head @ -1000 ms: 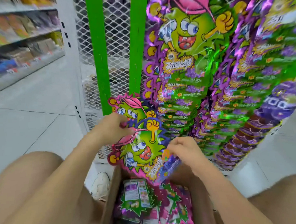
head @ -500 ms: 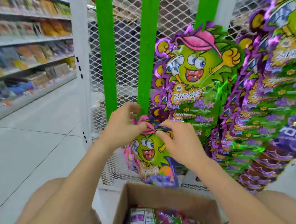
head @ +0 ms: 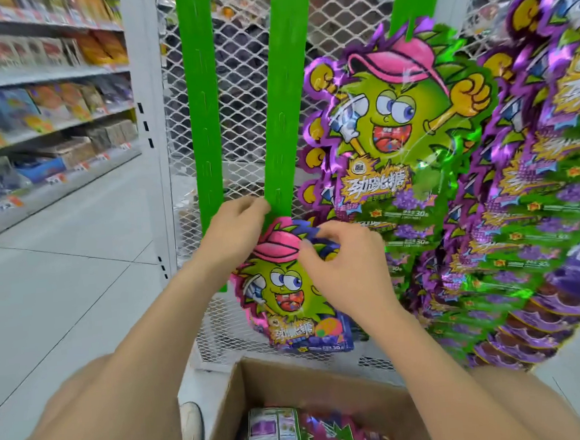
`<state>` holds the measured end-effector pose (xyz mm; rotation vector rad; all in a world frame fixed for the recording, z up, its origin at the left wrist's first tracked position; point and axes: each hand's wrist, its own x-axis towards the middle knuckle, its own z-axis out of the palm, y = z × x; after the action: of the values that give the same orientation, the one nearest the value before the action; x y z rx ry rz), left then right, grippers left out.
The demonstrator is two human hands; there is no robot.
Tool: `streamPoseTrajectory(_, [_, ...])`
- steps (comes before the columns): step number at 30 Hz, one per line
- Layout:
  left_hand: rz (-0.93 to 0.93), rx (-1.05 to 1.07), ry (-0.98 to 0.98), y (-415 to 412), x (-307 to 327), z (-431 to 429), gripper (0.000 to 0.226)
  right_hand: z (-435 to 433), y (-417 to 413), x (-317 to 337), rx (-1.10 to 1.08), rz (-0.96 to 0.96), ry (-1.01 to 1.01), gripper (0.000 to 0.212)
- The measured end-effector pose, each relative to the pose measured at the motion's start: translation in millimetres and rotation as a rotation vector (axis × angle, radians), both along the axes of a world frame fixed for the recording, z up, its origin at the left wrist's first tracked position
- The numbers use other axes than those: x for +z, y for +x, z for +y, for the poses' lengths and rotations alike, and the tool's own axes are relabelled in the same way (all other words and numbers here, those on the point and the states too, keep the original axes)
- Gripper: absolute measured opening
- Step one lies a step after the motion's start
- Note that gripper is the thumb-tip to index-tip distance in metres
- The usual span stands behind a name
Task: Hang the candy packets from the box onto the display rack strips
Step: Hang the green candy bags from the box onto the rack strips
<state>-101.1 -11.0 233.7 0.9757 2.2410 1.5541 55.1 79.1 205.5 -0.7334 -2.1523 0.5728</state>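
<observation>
A person's left grip (head: 234,234) pinches the lower end of a green display strip (head: 283,117). The right grip (head: 347,270) holds the top of a candy packet (head: 287,299) just below the left grip, above a cardboard box (head: 259,383).

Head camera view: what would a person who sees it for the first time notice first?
The eye goes first to the shiny purple and green candy packets hanging in dense rows on the right. In the middle, the right hand pinches the top of a pink-edged packet at the lower end of a green strip, with the left hand beside it. Below, an open cardboard box holds more packets.
</observation>
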Motion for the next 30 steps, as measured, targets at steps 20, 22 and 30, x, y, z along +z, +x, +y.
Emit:
streamPoseTrajectory(20, [-0.082,-0.242,-0.118,-7.2,5.1,-39.9,0.034,-25.5,-25.6,-6.5,-0.126,0.023,-0.037,0.041])
streamPoseTrajectory(22, [-0.086,-0.249,-0.112,-7.7,3.9,-40.1,0.040,-26.2,-23.5,-5.4,-0.129,0.041,-0.023,0.039])
streamPoseTrajectory(30, [-0.121,-0.231,-0.128,-2.5,9.3,-37.6,0.033,-29.4,-25.6,-2.8,-0.176,0.153,0.039,0.032])
